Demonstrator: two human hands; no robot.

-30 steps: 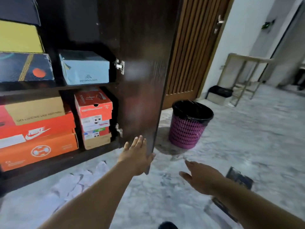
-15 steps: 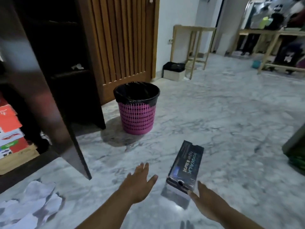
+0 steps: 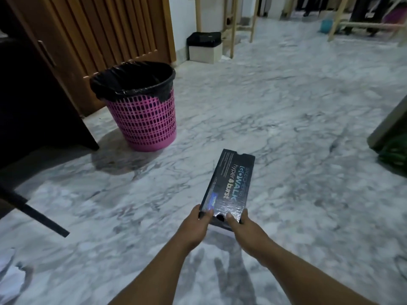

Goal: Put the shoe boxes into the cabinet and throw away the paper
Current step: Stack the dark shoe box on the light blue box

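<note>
Hands — left hand (image 3: 196, 225) and right hand (image 3: 243, 227) — clamped on near end of dark shoe box (image 3: 229, 188) lying mid-floor (image 3: 286, 106) right of pink bin (image 3: 141, 113), likely to lift it toward cabinet (image 3: 33, 95).

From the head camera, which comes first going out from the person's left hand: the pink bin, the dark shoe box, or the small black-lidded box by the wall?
Nearest first from the left hand:
1. Dark shoe box, gripped at its near end, in front on the floor.
2. Pink bin, farther off to the left, beside the cabinet.
3. Black-lidded box, farthest, against the back wall.
</note>
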